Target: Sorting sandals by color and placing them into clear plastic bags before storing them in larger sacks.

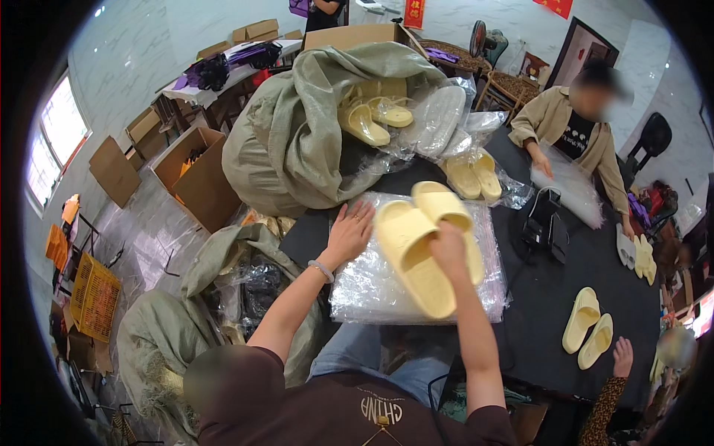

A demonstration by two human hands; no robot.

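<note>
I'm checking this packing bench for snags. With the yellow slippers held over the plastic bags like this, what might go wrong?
1. The right hand grips both yellow slippers together in one hand; one may slip free.
2. The left hand presses only one corner of the stack of clear plastic bags; the smooth sheets could slide or bunch on the black table.
3. The big green sack slumps beside the stack, so loose slippers might spill onto it.
</note>
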